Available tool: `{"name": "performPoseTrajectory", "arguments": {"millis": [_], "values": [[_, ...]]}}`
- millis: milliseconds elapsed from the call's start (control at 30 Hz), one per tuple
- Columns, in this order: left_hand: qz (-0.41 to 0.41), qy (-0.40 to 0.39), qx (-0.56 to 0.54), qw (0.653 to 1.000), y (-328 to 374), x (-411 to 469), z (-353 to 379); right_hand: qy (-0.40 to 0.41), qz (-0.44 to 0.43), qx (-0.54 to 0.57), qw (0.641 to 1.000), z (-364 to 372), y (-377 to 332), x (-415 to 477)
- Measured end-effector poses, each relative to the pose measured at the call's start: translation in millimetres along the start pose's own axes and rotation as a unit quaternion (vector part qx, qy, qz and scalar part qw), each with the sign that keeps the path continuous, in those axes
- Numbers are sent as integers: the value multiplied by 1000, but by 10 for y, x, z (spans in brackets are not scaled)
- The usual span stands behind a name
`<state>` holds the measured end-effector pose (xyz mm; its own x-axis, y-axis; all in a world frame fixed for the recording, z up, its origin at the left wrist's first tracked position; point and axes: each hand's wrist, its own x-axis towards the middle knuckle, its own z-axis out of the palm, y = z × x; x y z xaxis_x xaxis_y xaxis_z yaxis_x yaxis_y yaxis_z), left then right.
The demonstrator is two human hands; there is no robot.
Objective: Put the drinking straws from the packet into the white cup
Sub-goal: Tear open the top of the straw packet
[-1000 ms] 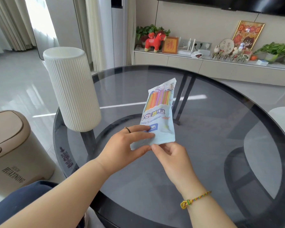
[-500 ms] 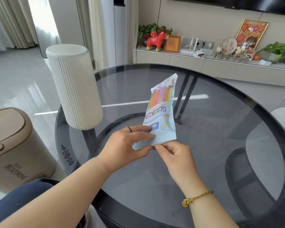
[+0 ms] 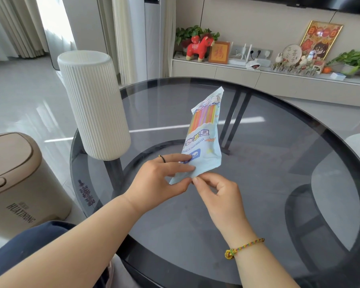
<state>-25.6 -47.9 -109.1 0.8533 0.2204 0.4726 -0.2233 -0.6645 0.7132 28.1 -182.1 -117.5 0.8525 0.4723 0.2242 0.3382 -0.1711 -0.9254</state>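
One round glass table [image 3: 258, 183] fills most of the view, and every place below is given from it. At the table's far left edge stands the white cup [image 3: 93, 104], tall, ribbed, upright and open at the top; it looks rigid and steady enough to take straws dropped in from above, though a tall narrow thing may tip if knocked at the rim.

Above the table's near middle, well to the right of the cup and not touching it, the packet [image 3: 202, 140] is held up at a slant, its far end pointing away from the person. It is thin pale-blue film, likely light, soft and a little slippery. The straws [image 3: 203, 119] show through a clear window as a bundle of coloured stripes; they probably weigh next to nothing and would crush or scatter if squeezed hard or tipped out fast.

The left hand [image 3: 162, 179] has its fingers laid flat on the packet's near end with the thumb beneath, clamped on the film. The right hand [image 3: 218, 194] pinches the near bottom corner between thumb and forefinger, the other fingers curled. That near end seems the place to hold and tear, keeping the pinch on empty film and not on the straws. Whether the packet is open yet cannot be told.
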Motion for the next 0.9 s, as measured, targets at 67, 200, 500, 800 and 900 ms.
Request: {"name": "performPoseTrajectory", "arguments": {"millis": [67,200,500,800,900], "values": [[2,-2,-4,1000,2,2,3,0,1,2,1000,-2,-6,2],[4,-6,-9,1000,1,7,12,11,3,0,1000,-9,15,11],[-3,-10,-10,1000,8,4,-2,24,-26,-28,999,18,57,18],[8,-10,7,1000,-5,2,0,-7,-19,-6,1000,6,41,14],[9,-20,13,1000,-6,3,-4,2,-25,-22,999,1,70,20]]}}
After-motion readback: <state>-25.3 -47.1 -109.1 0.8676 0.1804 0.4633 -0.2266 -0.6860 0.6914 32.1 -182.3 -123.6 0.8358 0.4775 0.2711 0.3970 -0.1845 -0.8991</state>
